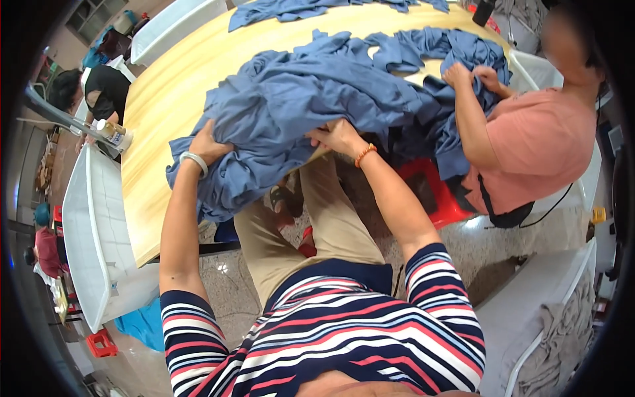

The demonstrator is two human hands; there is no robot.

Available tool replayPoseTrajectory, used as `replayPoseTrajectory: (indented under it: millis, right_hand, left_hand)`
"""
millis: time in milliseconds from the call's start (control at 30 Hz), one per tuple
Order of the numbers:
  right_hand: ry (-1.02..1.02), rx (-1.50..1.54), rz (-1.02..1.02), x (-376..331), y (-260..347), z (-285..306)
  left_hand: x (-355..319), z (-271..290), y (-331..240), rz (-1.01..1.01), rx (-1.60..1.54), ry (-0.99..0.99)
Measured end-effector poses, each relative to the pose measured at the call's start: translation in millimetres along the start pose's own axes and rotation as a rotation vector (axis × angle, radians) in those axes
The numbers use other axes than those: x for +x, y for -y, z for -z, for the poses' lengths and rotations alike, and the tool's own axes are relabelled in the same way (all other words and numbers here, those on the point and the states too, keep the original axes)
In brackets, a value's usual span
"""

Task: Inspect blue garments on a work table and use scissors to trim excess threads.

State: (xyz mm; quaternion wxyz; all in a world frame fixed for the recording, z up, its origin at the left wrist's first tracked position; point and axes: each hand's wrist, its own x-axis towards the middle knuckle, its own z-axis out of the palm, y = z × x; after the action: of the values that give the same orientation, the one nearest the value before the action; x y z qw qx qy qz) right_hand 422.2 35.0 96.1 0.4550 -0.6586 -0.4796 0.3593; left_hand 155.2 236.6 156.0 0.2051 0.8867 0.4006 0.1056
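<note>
At the near edge of the surface (159, 99), a heap of blue cloth (311, 99) spills over the rim toward the person's lap. The left hand (208, 145) presses into the heap's lower left fold, its fingers buried in fabric, so whether they pinch cannot be told. The right hand (337, 135) lies against the heap's near edge, fingers curled into the cloth. The cloth looks soft, limp and light, likely to slump and tangle; a seam or hem at the heap's near edge seems the best hold. Right of the heap, a co-worker's hands (473, 76) grip the same pile.
</note>
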Motion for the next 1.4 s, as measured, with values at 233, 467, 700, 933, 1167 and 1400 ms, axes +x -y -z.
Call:
replayPoseTrajectory:
  millis: [233,467,700,933,1167,1400]
  right_hand:
    - [-0.012,0.015,-0.022,2.7,0.0,-10.2]
    - [-0.025,-0.005,-0.001,1.5,-0.1,-6.6]
    - [-0.001,-0.008,-0.040,4.2,-5.0,-6.7]
    - [-0.004,0.037,-0.067,1.5,-2.2,-2.9]
    - [0.019,0.057,-0.022,1.8,-9.3,-4.6]
    - [0.001,0.037,-0.031,2.0,-8.8,-2.5]
  left_hand:
    - [0.3,-0.3,19.0,0.043,-0.033,0.005]
    - [6.1,-5.8,26.2,0.009,-0.113,0.021]
    - [11.6,-9.7,40.3,-0.014,-0.184,0.007]
    - [7.8,-5.9,24.3,0.025,-0.179,0.024]
    - [2.4,-6.6,17.8,0.024,-0.112,-0.044]
    - [3.8,-13.0,22.6,0.091,-0.072,-0.039]
